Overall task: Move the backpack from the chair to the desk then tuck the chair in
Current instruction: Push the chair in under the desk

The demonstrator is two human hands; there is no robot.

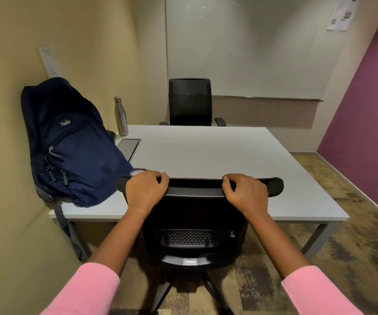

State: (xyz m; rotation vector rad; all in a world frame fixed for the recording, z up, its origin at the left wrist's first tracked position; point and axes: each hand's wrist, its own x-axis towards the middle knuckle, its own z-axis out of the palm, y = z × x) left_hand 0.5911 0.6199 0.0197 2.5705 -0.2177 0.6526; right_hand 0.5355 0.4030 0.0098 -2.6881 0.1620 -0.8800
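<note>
A navy blue backpack (70, 144) stands on the left end of the grey desk (229, 155), leaning against the beige wall, one strap hanging over the desk's front edge. A black office chair (195, 223) stands right in front of me, its back against the desk's near edge and its seat hidden under the desk. My left hand (146, 189) grips the left part of the chair's top rail. My right hand (244, 192) grips the right part of that rail. Both arms wear pink sleeves.
A steel water bottle (121, 115) stands at the desk's far left, beside a recessed cable hatch (129, 146). A second black chair (190, 103) sits behind the desk. A purple wall (365, 110) runs along the right, patterned carpet (342, 223) between it and the desk.
</note>
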